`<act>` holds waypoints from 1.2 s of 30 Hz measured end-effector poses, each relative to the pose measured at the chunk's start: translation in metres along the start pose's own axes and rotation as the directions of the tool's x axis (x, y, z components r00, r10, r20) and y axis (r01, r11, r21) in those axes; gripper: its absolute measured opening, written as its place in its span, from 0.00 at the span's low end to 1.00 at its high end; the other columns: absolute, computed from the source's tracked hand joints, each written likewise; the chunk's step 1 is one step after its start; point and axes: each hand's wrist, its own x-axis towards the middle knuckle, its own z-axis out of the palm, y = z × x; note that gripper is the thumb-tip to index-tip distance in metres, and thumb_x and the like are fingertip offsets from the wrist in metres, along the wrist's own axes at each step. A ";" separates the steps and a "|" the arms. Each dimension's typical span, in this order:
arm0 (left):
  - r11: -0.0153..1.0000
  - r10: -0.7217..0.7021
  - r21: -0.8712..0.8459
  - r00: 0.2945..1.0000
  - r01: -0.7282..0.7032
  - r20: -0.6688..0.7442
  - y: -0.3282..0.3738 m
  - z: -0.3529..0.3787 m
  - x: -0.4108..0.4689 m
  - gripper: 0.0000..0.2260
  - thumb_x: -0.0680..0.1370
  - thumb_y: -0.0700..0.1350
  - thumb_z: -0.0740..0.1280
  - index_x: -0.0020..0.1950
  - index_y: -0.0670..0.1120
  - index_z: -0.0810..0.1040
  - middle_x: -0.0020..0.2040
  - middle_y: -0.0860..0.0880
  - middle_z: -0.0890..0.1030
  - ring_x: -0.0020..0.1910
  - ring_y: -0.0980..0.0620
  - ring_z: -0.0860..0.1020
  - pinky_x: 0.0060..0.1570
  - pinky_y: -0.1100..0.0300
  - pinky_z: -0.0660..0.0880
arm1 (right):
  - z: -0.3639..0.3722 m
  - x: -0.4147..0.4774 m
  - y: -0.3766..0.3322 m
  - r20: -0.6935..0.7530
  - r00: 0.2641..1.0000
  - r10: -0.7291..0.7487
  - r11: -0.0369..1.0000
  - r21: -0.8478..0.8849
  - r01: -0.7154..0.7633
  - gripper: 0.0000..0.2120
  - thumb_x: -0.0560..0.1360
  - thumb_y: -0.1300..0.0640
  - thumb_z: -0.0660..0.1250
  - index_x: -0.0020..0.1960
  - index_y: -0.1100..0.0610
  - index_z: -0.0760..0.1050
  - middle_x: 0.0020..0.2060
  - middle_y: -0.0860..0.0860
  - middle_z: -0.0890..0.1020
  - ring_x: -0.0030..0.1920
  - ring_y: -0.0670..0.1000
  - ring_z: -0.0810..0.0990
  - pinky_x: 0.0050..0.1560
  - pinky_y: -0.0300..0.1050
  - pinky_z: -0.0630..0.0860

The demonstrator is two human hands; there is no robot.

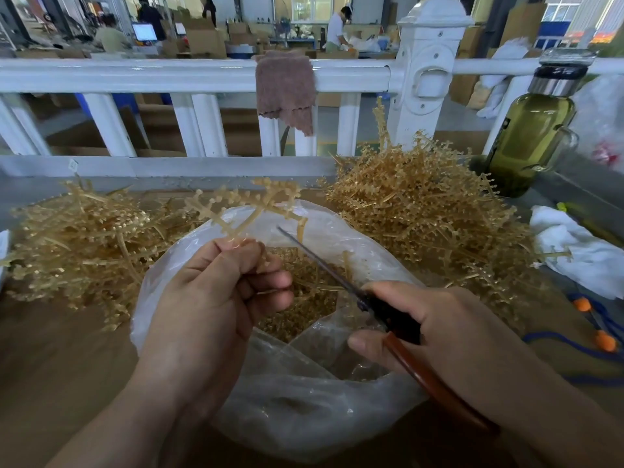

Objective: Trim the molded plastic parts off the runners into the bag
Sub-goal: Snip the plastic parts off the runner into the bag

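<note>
My left hand (216, 295) pinches the stem of a tan branched runner (256, 201) and holds it up over the open clear plastic bag (304, 410). Small beaded parts line its branches. My right hand (435, 329) grips scissors (381, 309) with a dark pivot and reddish-brown handles. The blades point up and to the left, their tip just below the runner's right branch. Loose tan cut parts (304, 298) lie inside the bag.
A pile of tan runners (77, 244) lies on the left of the brown table and a taller pile (429, 204) on the right. A green glass bottle (530, 130), a white cloth (580, 251) and a blue cord with orange beads (601, 336) sit at the right. A white railing (169, 76) with a brown rag runs behind.
</note>
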 end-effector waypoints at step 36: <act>0.980 0.127 0.150 0.992 -0.130 0.029 0.001 0.002 -0.006 0.11 0.64 0.49 0.75 0.41 0.46 0.80 0.36 0.45 0.82 0.36 0.51 0.82 0.33 0.63 0.79 | -0.009 -0.003 0.002 0.023 0.998 -0.053 0.992 -0.110 0.055 0.20 0.71 0.30 0.60 0.47 0.46 0.73 0.35 0.42 0.78 0.37 0.43 0.77 0.37 0.40 0.71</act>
